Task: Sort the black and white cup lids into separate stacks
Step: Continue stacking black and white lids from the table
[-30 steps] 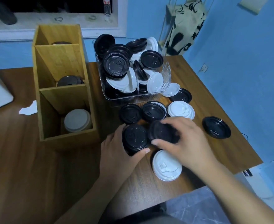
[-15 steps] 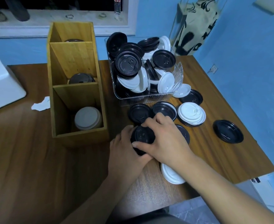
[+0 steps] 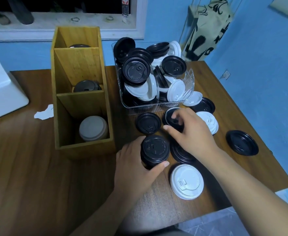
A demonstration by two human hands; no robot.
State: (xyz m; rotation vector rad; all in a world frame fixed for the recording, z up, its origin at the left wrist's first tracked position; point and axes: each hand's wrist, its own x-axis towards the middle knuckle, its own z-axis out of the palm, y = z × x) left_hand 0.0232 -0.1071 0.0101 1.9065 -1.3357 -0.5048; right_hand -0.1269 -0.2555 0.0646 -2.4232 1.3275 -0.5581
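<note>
**Spotter:** What has changed?

**Operator:** Since half a second ago my right hand (image 3: 192, 132) has left the black stack (image 3: 154, 149). It has gone up the frame to the next black lid (image 3: 171, 116), just below the clear tray (image 3: 156, 106).

**Spotter:** And what do the hands hold?

**Operator:** I have only the head view. My left hand (image 3: 133, 171) is wrapped round the black stack at lower centre, standing it on the worktop (image 3: 37, 167). The right hand's fingers curl over the next black lid, thumb at its near rim. It is blurred, but I read that as a pinch. That lid seems to lie on a white one.

**Spotter:** Which step is this?

**Operator:** Gathering blacks, I judge. A single black lid (image 3: 148, 122) lies left of my right hand, a covered black lid (image 3: 180, 154) sits under that wrist, and a far black lid (image 3: 241, 143) is out at the right. A loose white lid (image 3: 186, 181) lies at lower centre, and a white pile (image 3: 207, 121) sits right of the hand. The tray is heaped with both colours, so plenty is left.

**Spotter:** What does the next move need?

**Operator:** I must lift the lid clean off the white one beneath. Then I bring it down the frame and seat it square on the stack so it nests. The wooden organiser (image 3: 82, 147) at left already holds pale lids in its near compartment and dark ones in the middle.
</note>
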